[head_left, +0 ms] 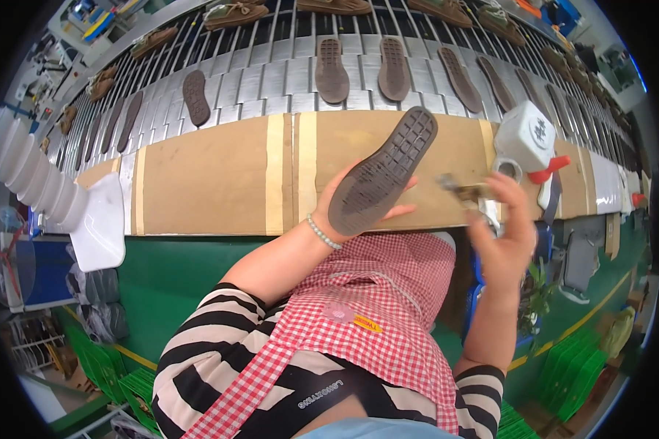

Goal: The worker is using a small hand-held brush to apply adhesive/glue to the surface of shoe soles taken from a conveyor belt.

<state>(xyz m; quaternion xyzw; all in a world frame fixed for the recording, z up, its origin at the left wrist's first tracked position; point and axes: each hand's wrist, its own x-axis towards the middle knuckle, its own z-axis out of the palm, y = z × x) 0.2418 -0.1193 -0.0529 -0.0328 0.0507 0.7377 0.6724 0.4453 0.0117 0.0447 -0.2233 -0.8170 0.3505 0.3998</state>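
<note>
A dark brown shoe sole (379, 175) rests tilted in my left hand (327, 192), its patterned, blocky side turned up. The fingers of that hand reach round behind the sole, and some tips show past its right edge. To the right, my right hand (507, 234) is raised with the fingers closed around a small brush-like tool (467, 192). Motion smears that tool, so its exact shape is unclear. It is apart from the sole. Just beyond this hand stand a white plastic container (525, 137) and a small round cup (508, 170) beside a red piece (549, 170).
Brown cardboard (212, 179) with tape strips covers the bench edge before me. Beyond it runs a metal slat conveyor (249, 88) carrying several soles (332, 72) and brown shoes (234, 14). A white ribbed duct (36, 175) with a flared hood (101, 223) stands at the left.
</note>
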